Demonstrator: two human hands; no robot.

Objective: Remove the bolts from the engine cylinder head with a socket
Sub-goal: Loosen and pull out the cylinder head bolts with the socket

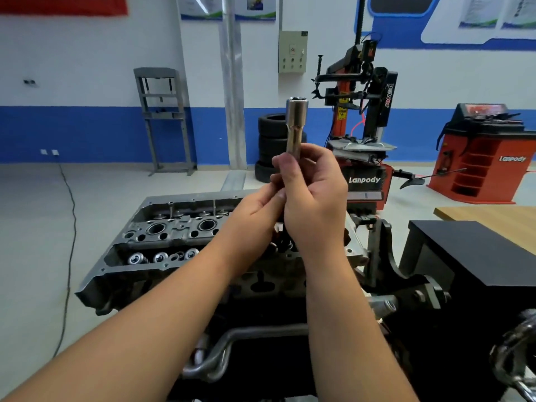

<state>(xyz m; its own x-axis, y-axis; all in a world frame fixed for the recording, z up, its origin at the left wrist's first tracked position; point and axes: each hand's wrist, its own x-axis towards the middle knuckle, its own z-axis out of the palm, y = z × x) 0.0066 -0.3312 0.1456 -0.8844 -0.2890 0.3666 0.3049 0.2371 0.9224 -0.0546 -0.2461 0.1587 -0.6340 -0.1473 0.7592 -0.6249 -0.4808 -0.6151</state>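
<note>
Held upright above cylinder head: deep socket, gripped by right hand, pinched below by left hand; best lowered square onto a bolt.

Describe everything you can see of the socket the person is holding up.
The socket is a long, slim metal tube, shiny chrome at its wider top end and brassy-looking along the narrower shaft. It stands nearly upright, its open end facing up, raised above the cylinder head and not touching it. The right hand curls round its lower part, and the left hand pinches it from below. Its bottom end is hidden inside the grip.
</note>
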